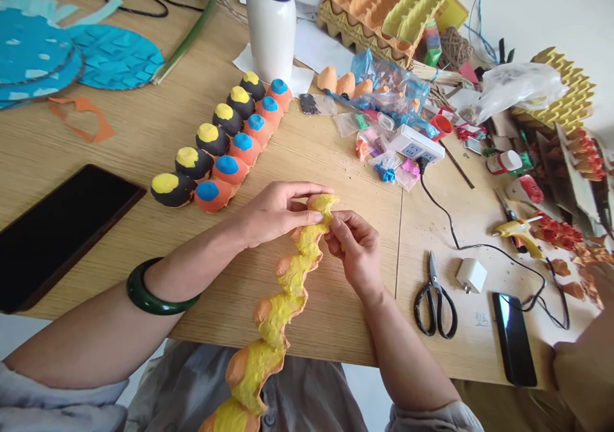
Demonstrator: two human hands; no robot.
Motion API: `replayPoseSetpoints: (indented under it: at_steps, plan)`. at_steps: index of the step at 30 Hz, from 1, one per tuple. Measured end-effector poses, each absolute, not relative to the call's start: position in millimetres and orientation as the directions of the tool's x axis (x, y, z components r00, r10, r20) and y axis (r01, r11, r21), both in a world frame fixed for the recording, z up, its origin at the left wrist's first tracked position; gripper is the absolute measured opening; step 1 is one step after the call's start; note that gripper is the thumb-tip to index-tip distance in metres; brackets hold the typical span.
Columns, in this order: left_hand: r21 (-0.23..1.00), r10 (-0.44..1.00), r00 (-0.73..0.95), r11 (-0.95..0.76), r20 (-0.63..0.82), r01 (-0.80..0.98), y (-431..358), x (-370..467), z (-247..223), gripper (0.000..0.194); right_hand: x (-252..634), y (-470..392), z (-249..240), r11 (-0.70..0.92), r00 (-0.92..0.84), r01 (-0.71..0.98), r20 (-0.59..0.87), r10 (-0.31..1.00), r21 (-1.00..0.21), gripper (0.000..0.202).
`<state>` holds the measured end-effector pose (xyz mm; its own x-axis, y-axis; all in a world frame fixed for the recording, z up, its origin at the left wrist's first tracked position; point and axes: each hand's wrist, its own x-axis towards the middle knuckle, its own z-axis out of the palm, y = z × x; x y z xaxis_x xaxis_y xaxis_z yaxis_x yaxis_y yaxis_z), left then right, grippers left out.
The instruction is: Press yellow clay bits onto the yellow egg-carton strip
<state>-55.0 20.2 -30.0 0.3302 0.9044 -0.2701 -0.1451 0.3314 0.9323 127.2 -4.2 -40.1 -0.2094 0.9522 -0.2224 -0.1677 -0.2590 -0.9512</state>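
Observation:
A long orange egg-carton strip, coated with yellow clay, runs from the table's front edge up to the middle. My left hand grips its far end between thumb and fingers. At the right side of that same end, my right hand has its thumb and fingers pinched together, with a little yellow showing under the fingers. Beyond my left hand stand a row of black cups with yellow tops and a row of orange cups with blue tops, side by side.
Black-handled scissors, a white charger and a phone lie at right. A tablet is at left, a white bottle behind. A power strip trails a cable. Another person's arm reaches in at far right.

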Motion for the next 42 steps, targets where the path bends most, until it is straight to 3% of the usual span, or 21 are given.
replayPoseSetpoints:
  at_steps: [5,17,27,33,37,42]
  plan:
    - [0.899,0.908,0.293,0.370,-0.298,-0.233,18.2,-50.3,-28.1,0.053,127.5,-2.1,-42.6,-0.255,-0.195,-0.145,-0.226,0.955,-0.956,0.030]
    - [0.883,0.896,0.322,0.393,-0.305,-0.257,19.0,-50.3,-29.7,0.055,125.9,-4.6,-37.0,-0.241,-0.196,-0.148,-0.211,0.958,-0.959,0.032]
    - [0.998,0.970,0.235,0.047,-0.058,0.052,9.4,-44.8,-31.7,0.048,125.4,-5.7,-40.2,-0.190,-0.156,-0.103,-0.173,0.973,-0.976,0.031]
    - [0.977,0.983,0.181,-0.015,-0.025,0.214,6.7,-41.4,-31.2,0.047,125.1,-6.2,-44.4,-0.144,-0.183,-0.100,-0.124,0.975,-0.985,0.026]
    - [0.976,0.981,0.188,-0.003,-0.038,0.218,11.2,-44.2,-33.1,0.046,125.9,-3.3,-46.6,-0.181,-0.199,-0.116,-0.156,0.967,-0.977,0.027]
    - [0.994,0.962,0.253,0.089,-0.104,0.071,18.1,-49.5,-31.4,0.049,126.9,-0.4,-46.2,-0.235,-0.173,-0.148,-0.208,0.963,-0.961,0.027]
